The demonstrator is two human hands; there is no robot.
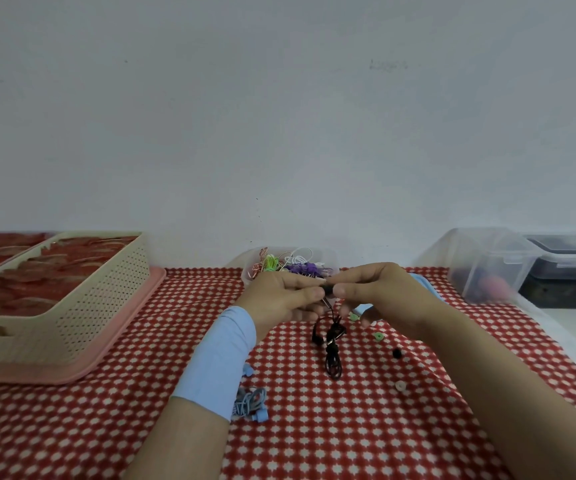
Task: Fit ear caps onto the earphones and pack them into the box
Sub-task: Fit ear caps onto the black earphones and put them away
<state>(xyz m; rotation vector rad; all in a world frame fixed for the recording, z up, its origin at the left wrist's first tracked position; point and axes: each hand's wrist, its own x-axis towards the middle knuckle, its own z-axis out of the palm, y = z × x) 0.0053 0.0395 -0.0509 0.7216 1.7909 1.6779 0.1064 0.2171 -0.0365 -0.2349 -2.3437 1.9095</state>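
Just above the checked desk [314, 431], the left hand [279, 296] and right hand [383, 296] meet, each grip pinched narrow on one bud of the black earphones [333, 349], whose bundled cord hangs toward the cloth. A green ear cap [378, 337], a black ear cap [397, 353] and a white ear cap [400, 386] lie nearby on the right.

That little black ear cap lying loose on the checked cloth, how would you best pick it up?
Pinch the black ear cap by its round outer sides, thumb and forefinger coming straight down from above. It is small and low and lies free on the cloth, right of the black earphones, with nothing touching it, so a sideways approach would probably just push it.
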